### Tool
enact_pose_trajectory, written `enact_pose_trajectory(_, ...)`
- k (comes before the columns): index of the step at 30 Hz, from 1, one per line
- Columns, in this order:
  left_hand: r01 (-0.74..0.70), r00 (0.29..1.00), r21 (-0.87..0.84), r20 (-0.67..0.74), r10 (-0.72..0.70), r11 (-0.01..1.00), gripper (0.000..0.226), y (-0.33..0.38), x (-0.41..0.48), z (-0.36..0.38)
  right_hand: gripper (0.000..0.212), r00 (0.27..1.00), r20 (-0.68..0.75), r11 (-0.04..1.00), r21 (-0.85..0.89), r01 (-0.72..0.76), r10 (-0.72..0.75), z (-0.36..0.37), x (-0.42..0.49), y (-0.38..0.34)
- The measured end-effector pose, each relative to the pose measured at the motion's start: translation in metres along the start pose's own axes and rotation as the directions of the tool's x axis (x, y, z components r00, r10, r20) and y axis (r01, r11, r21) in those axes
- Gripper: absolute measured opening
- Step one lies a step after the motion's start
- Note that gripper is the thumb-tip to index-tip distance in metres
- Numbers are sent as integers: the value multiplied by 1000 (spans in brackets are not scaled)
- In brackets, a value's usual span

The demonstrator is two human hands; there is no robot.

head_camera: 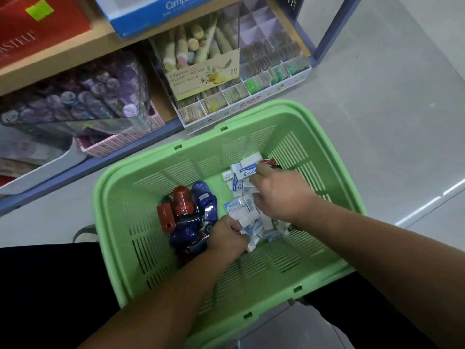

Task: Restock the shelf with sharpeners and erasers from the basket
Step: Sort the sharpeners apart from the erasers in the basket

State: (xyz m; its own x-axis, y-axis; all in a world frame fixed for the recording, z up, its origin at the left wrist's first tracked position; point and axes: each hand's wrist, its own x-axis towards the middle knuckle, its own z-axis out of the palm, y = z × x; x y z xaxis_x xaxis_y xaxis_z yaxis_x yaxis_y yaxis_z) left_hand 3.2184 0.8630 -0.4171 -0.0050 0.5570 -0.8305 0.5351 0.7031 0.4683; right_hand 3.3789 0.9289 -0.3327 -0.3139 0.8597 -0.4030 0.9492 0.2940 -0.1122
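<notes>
fingers [236,226] of the left hand [227,235] are curled tight round a clutch of erasers [245,211] at the near end of the white pile. those of the right hand [279,195] bend down over the far end, one tip on a blue-sleeved eraser [247,172] marked pilot. both hands have hold of packets, but the tips are buried, so i cannot tell how many each one has

the erasers lie heaped in the right half of the basket [251,115], running toward its far right corner. the sharpeners [191,210], red and dark blue, are heaped in the left half and touch the pile where the left hand works. the basket stands on the floor [377,122] just before the bottom shelf [75,177], near a divided tray [264,76] at the shelf's right end

the erasers look like small, light, firm blocks in paper sleeves and film, probably slick against one another, so a loose handful may shed a few. a closed fist, or both hands cupped under the heap, seems the safer hold. nothing here looks fragile. the sharpeners seem to be hard, glossy, rounded plastic shells, light but apt to slip or roll. they are best pinched across their flatter sides, a few at a time
</notes>
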Motion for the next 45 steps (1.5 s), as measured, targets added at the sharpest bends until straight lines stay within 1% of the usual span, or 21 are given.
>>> enact_pose_trajectory(3, 28, 1000, -100, 8, -27, 995, 13, 12, -3, -12, 23, 986, -53, 987, -7, -160, 159, -13, 20, 3)
enact_pose_trajectory(6, -50, 997, -188, -62, 39, 981, 9, 38, 4, -37, 41, 959, -23, 959, -10, -283, 283, -20, 32, 9)
enact_pose_trajectory(9, -117, 986, -253, -144, 82, 960, 23, 64, 16, -55, 47, 964, -40, 965, 15, -263, 264, -12, 28, 13)
enact_pose_trajectory(10, -118, 988, -282, -126, 85, 952, 26, 71, 20, -58, 44, 968, -59, 970, 23, -242, 243, -6, 24, 14)
enact_pose_trajectory(12, -116, 993, -326, -18, 117, 938, 28, 79, 25, -58, 30, 970, -114, 975, 67, -210, 217, 0, 18, 19)
enact_pose_trajectory(13, -145, 988, -287, 17, 156, 947, 27, 77, 26, -58, 23, 969, -138, 976, 98, -194, 207, 1, 16, 21)
enact_pose_trajectory(14, -195, 979, -180, 21, 202, 964, 24, 72, 27, -58, 19, 970, -150, 976, 137, -171, 191, 3, 14, 24)
enact_pose_trajectory(16, -293, 955, 165, 11, 296, 942, 20, 56, 29, -59, 20, 984, -128, 965, 244, -93, 127, 7, 9, 27)
enact_pose_trajectory(18, -368, 921, 504, 85, 379, 781, 33, 39, 28, -57, 24, 993, -97, 945, 326, -34, 69, 11, 1, 23)
enact_pose_trajectory(20, -432, 878, 695, 180, 443, 575, 47, 30, 29, -52, 26, 997, -59, 955, 297, -22, 41, 14, -6, 18)
enact_pose_trajectory(21, -445, 866, 725, 198, 460, 526, 52, 27, 29, -49, 25, 999, -43, 965, 260, -14, 26, 15, -10, 16)
enact_pose_trajectory(24, -455, 859, 724, 204, 469, 519, 69, 22, 33, -44, 20, 999, 44, 977, 211, 12, -22, 15, -16, 6)
enact_pose_trajectory(27, -453, 839, 767, 194, 508, 455, 71, 16, 34, -42, 17, 949, 315, 964, 252, -84, 1, 25, -14, -7)
enact_pose_trajectory(29, -451, 830, 766, 172, 530, 459, 71, 14, 36, -40, 17, 916, 401, 955, 274, -113, -7, 37, -12, -15)
enact_pose_trajectory(30, -457, 827, 752, 162, 538, 475, 72, 13, 37, -40, 18, 917, 399, 961, 264, -88, -26, 40, -11, -19)
enact_pose_trajectory(33, -458, 837, 712, 144, 529, 532, 76, 12, 41, -42, 42, 950, 291, 979, 193, 61, -116, 45, -5, -24)
enact_pose_trajectory(35, -451, 846, 719, 157, 509, 529, 72, 13, 43, -44, 51, 954, 268, 984, 150, 94, -132, 45, 2, -22)
enact_pose_trajectory(39, -457, 845, 730, 179, 503, 509, 70, 12, 44, -43, 45, 935, 309, 980, -35, 197, -177, 49, 6, -20)
enact_pose_trajectory(41, -455, 841, 755, 190, 506, 472, 70, 11, 43, -41, 46, 924, 337, 970, -95, 223, -180, 53, 5, -21)
enact_pose_trajectory(43, -447, 837, 791, 206, 507, 418, 72, 11, 42, -39, 44, 929, 331, 971, -107, 213, -167, 54, 6, -22)
enact_pose_trajectory(45, -448, 828, 816, 223, 515, 367, 75, 12, 41, -37, 42, 951, 280, 990, -18, 142, -132, 50, 5, -21)
